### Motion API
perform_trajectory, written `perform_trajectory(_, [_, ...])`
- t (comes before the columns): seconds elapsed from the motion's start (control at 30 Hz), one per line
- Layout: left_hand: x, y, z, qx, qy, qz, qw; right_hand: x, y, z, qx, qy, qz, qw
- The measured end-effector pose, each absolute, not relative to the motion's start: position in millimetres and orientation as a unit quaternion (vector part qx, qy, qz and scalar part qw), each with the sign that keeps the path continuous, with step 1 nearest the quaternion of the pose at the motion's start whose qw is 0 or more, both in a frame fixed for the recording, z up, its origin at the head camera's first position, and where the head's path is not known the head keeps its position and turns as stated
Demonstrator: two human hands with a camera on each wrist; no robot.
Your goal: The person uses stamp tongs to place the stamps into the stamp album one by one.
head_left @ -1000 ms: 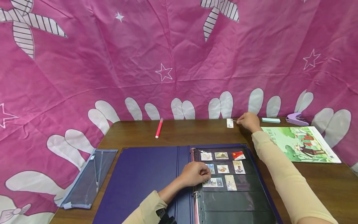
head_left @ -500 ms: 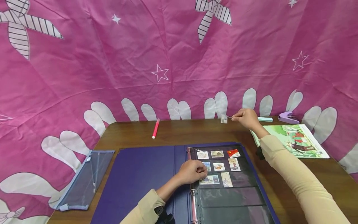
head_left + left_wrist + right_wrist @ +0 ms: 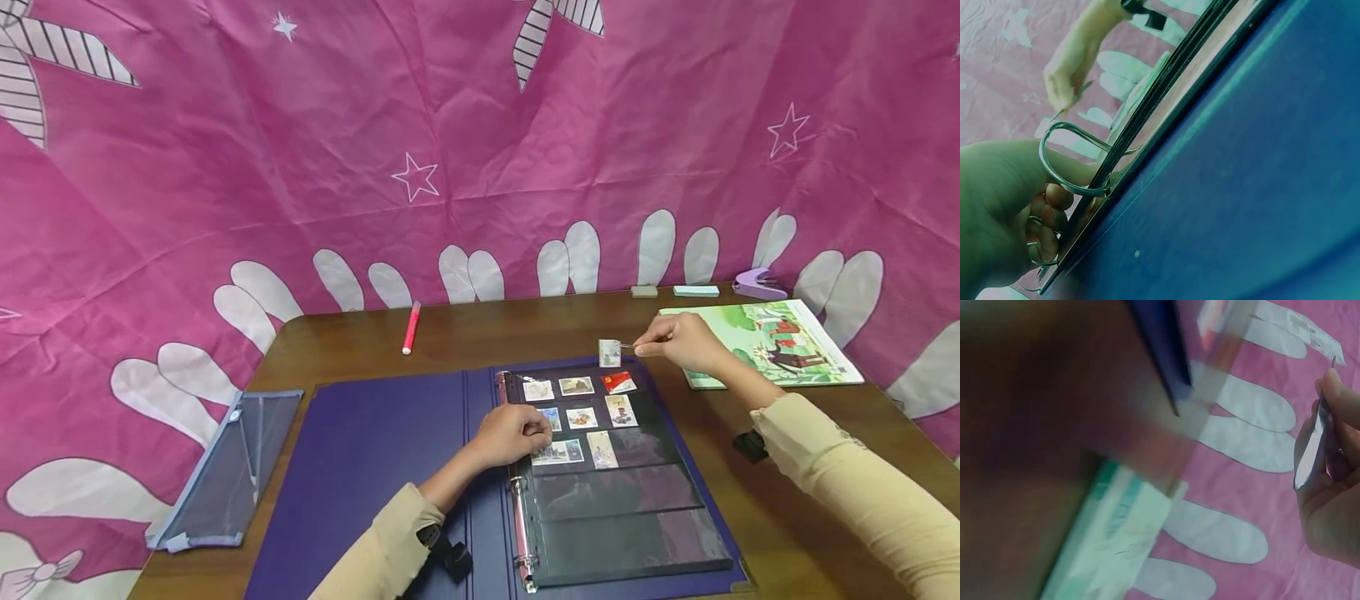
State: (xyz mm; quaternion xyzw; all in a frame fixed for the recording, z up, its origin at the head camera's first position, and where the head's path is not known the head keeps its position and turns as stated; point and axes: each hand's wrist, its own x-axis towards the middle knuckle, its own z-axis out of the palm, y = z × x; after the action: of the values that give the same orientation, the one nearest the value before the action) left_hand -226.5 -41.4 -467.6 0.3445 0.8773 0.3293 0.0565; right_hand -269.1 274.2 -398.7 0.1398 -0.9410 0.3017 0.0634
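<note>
My right hand (image 3: 688,342) pinches metal tweezers (image 3: 1312,447) between thumb and fingers. A small pale stamp (image 3: 610,353) hangs at the tweezers' tip, over the far edge of an open blue stamp album (image 3: 390,467). The album's black pocket page (image 3: 622,537) has several stamps in its upper three rows, among them a red stamp (image 3: 618,382) at top right. My left hand (image 3: 510,433), fingers curled, rests at the page's left side and partly covers stamps there. In the left wrist view its fingers sit beside a metal binder ring (image 3: 1047,156); cannot tell whether they pinch the page.
A blue mesh zip pouch (image 3: 243,467) lies at left, a red marker (image 3: 411,328) behind the album. At the back right are a grey block (image 3: 643,292), a pale blue box (image 3: 696,291), a purple stapler-like tool (image 3: 759,284) and a green picture book (image 3: 772,342).
My right hand has lifted the stamp off the table's far edge with the tweezers and brought it nearer, over the album's top edge. A grey block has come into sight. My left hand stays put.
</note>
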Motion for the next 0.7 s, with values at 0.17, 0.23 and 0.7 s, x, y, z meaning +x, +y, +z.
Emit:
perform_trajectory(0.17, [-231, -41, -465, 0.345, 0.877, 0.329, 0.061, -251, 278, -404, 0.152, -0.939, 0.306, 0.035])
perform_trajectory(0.23, [-232, -42, -465, 0.344, 0.878, 0.327, 0.063, -245, 279, -409, 0.151, -0.939, 0.309, 0.014])
perform_trajectory(0.7, [-229, -40, -463, 0.337, 0.881, 0.325, 0.071, -220, 292, -436, 0.147, -0.942, 0.294, -0.064])
